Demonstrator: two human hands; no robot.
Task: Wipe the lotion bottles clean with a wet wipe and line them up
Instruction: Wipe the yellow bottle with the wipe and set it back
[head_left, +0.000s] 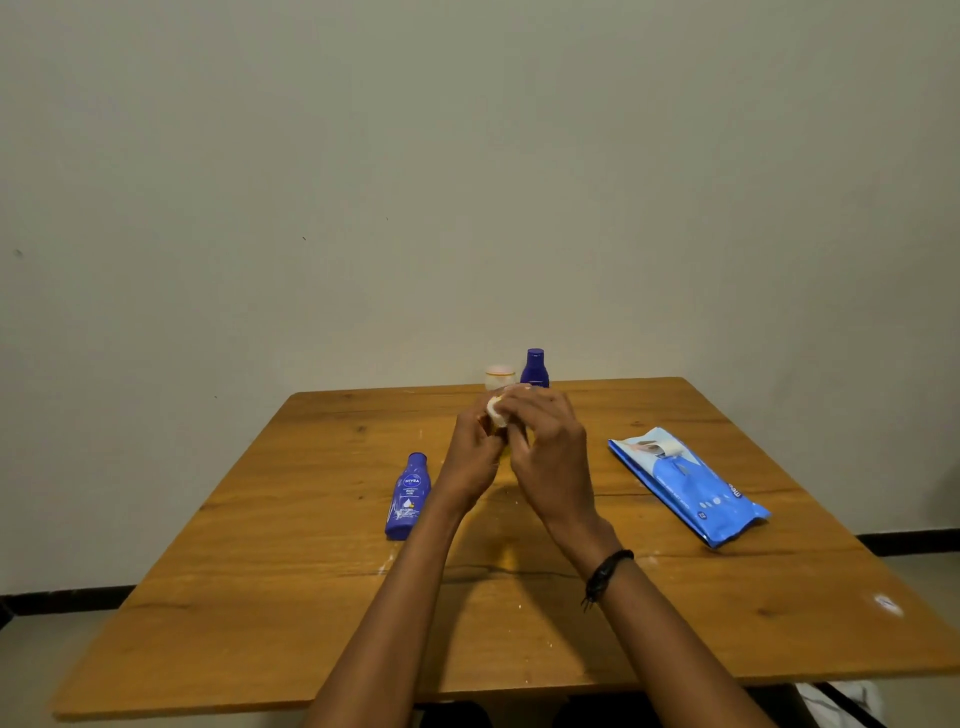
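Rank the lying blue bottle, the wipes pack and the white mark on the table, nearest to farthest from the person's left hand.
1. The lying blue bottle, just left of the left hand.
2. The wipes pack, on the right, beyond the right hand.
3. The white mark, by the near right corner of the table.

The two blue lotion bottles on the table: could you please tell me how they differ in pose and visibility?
The near blue bottle lies flat on the table, left of the left hand, cap pointing away; the far blue bottle stands upright at the far edge. The near blue bottle shows whole, label up; the far blue bottle's lower part is hidden behind the right hand. Both are dark blue.
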